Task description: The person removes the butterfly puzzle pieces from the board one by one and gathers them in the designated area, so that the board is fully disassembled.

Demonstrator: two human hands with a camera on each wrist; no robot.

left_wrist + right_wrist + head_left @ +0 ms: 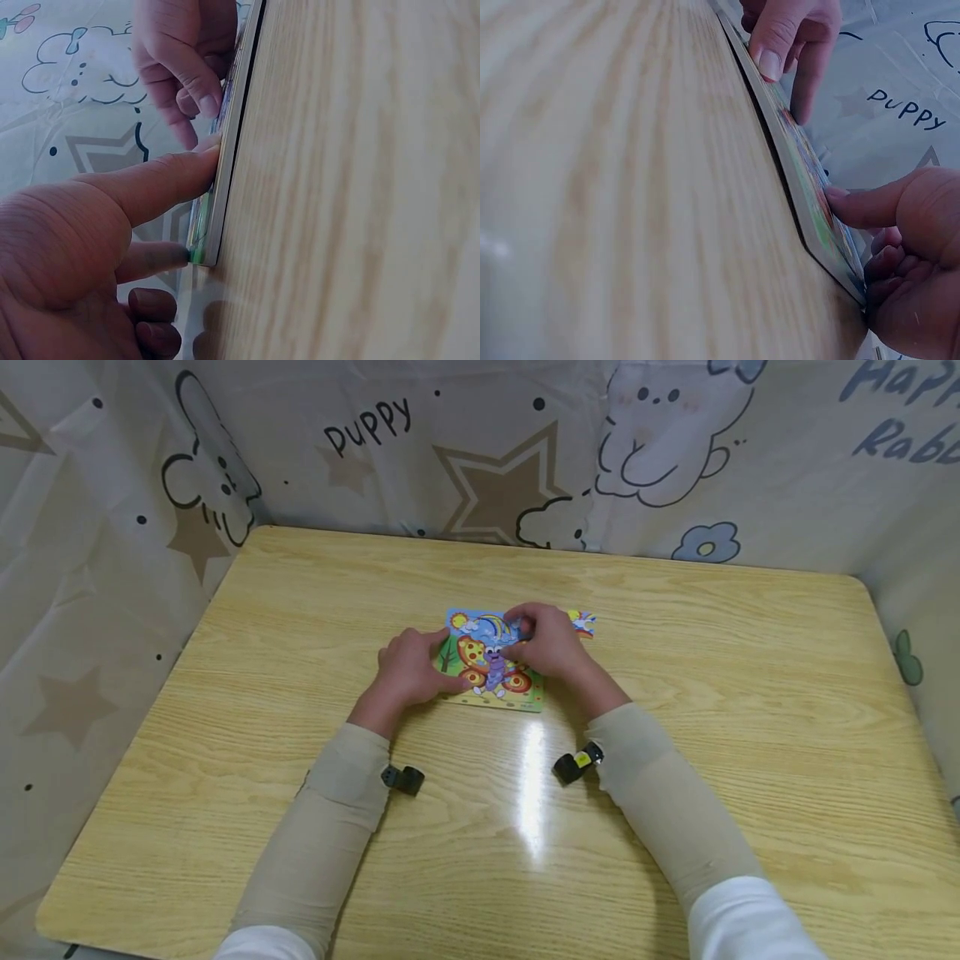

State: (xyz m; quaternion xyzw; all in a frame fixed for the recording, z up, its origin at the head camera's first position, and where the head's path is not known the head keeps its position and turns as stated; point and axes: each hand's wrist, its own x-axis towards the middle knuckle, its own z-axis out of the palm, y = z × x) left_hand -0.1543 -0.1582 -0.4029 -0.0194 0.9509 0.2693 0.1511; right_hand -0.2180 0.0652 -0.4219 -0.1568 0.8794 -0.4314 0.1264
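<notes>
A jigsaw puzzle (492,672) with a cartoon butterfly, a sun and a rainbow lies flat on the table. My left hand (408,668) holds its left side, thumb on the picture near the lower edge and index finger at the left edge. The remaining fingers of that hand (67,255) are bent beneath the palm in the left wrist view. Over the upper right part of the puzzle is my right hand (551,643). Its thumb (862,206) touches the picture; whether a piece sits under its fingers is hidden. A colourful puzzle piece (582,623) shows just beyond this hand.
The wood-grain table (735,693) extends around the puzzle on all sides. A printed cloth (375,485) with cartoon animals and stars hangs behind and beside it. Small black cameras are strapped at both wrists, close above the tabletop.
</notes>
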